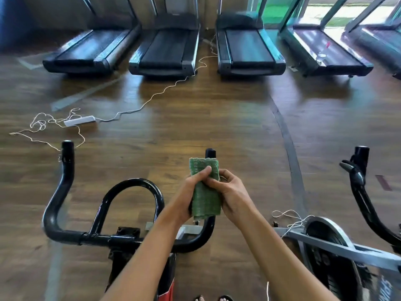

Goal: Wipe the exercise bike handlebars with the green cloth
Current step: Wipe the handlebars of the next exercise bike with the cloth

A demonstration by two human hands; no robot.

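The black handlebars (65, 198) of the exercise bike stand right in front of the person, and everything here is easiest placed from them. The green cloth (206, 194) is folded over the right-hand upright horn of the handlebars, with only the horn's black tip (210, 152) showing above it. Both hands are together on that cloth. The left hand (187, 197) grips it from the left, thumb laid across the front. The right hand (233, 197) grips it from the right, fingers curled over the cloth's edge and touching the left thumb. Whether the cloth goes all the way round the bar I cannot tell, since the hands cover its sides.

The left-hand horn (67, 157) of the handlebars stands bare, well apart from the hands, and the middle loop (132, 183) lies between the two horns, just left of the left wrist.

On the wooden floor (217, 118) beyond the left horn lies a white power strip (79, 121) among tangled white cord (152, 98), which runs away towards a row of treadmills (165, 51) far beyond the handlebars. To the right of the handlebars stands a second bike (360, 192), its flywheel (325, 246) near the right forearm.
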